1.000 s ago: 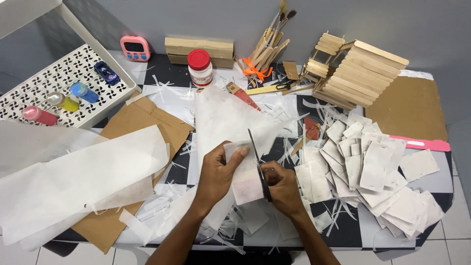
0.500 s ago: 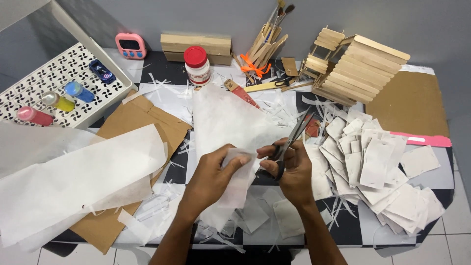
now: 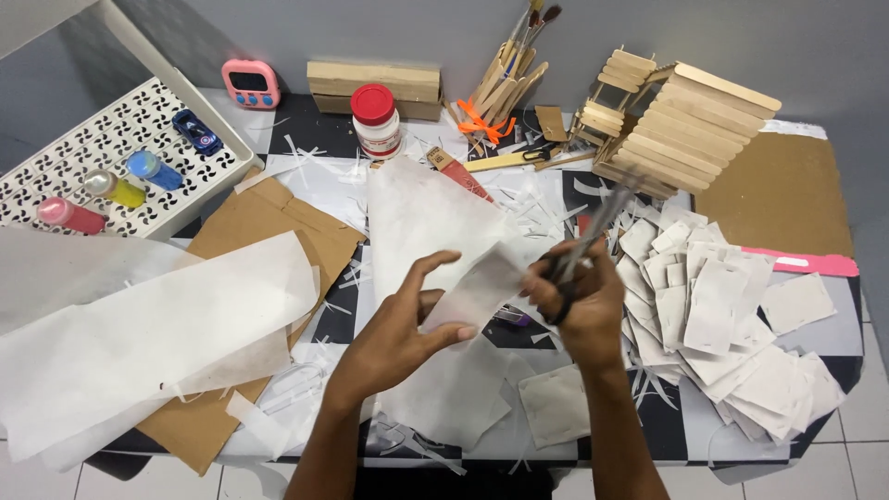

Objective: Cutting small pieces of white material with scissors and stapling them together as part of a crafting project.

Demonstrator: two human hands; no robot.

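Left hand [image 3: 394, 338] pinches a white paper piece [image 3: 482, 289]; right hand [image 3: 583, 301] has a closed grip on scissors [image 3: 593, 231], above the tabletop [image 3: 685, 431]

home craft table: brushes [image 3: 528, 37], paper scraps [image 3: 713, 306]

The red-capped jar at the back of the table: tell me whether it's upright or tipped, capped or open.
Upright and capped: the jar stands on its base with its red lid on top.

Light: bright and even from where I watch, soft shadows.
Blur: scissors [image 3: 593, 231] motion-smeared; table [image 3: 838, 338] sharp.
Edges: slight wide-angle bend.
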